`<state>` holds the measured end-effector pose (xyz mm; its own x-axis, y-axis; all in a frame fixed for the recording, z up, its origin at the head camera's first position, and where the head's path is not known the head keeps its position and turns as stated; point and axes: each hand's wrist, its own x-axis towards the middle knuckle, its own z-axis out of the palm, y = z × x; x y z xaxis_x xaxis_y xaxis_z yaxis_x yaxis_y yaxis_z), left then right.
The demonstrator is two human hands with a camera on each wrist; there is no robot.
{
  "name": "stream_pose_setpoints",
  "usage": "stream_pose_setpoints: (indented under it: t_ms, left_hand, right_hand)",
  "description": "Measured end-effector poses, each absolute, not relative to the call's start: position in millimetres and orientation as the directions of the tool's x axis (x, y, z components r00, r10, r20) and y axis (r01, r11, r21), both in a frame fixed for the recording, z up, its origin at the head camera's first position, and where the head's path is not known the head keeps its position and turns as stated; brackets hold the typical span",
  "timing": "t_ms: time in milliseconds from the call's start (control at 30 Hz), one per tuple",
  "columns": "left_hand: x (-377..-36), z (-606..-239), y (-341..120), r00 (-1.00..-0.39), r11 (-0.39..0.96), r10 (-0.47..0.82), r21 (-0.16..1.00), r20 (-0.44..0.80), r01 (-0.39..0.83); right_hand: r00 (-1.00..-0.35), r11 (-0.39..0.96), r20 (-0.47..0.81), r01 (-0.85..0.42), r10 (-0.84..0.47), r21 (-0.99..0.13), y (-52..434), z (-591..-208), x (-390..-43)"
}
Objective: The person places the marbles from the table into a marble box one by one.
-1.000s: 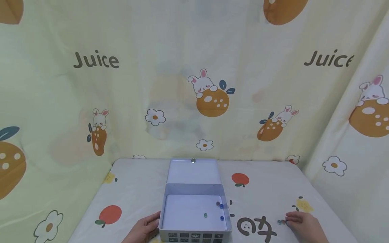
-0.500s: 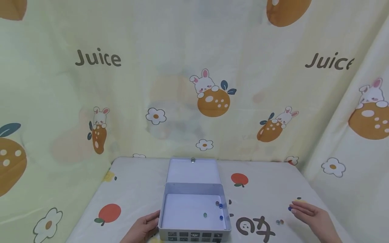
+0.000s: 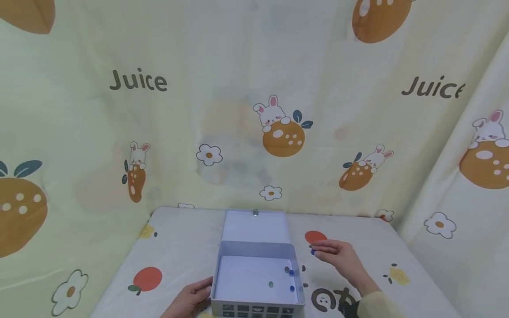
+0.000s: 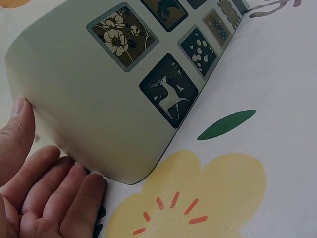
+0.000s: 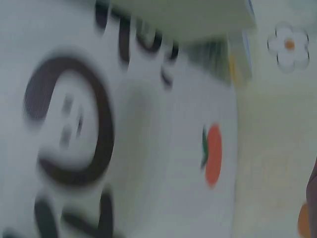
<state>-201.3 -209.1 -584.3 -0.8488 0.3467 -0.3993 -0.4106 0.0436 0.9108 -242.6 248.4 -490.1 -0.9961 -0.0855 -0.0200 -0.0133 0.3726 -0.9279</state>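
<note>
The right hand point(image 3: 338, 256) now hangs right of centre in the head view, just beside the open tin point(image 3: 257, 304), up from the lower right corner, pinching a blue bead point(image 3: 313, 252) lifted off the tablecloth point(image 3: 179, 247).

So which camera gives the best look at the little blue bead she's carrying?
The head view: it shows the blue bead pinched at the fingertips of the right hand, just right of the open tin box. The left wrist view shows only the box's outer wall; the right wrist view is blurred, with no bead visible.
</note>
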Motion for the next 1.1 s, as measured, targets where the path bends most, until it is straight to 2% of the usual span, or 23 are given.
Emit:
stream_pose_setpoints:
  t_ms: [133,333,900,1100]
  left_hand:
    - [-201,-585,-208,-0.853,0.05,0.342,0.914,-0.394,-0.403]
    - [-200,-585,-201,-0.86,0.026,0.344,0.919,-0.377,-0.393]
    - [-200,-584,-203,-0.867,-0.003,0.307,0.911,-0.392,-0.413]
    - [-198,-580,-203,-0.87,0.017,0.312,0.917,-0.383,-0.398]
  right_hand:
    - [-0.982,0.35,0.023,-0.089,-0.187,-0.933,199,-483,-255]
    - [-0.977,0.355,-0.017,-0.06,-0.212,-0.933,164,-476,-257]
    - [-0.973,0.333,-0.007,-0.073,-0.232,-0.94,166,-477,-256]
    - [-0.978,0.34,0.014,-0.087,-0.21,-0.937,188,-479,-255]
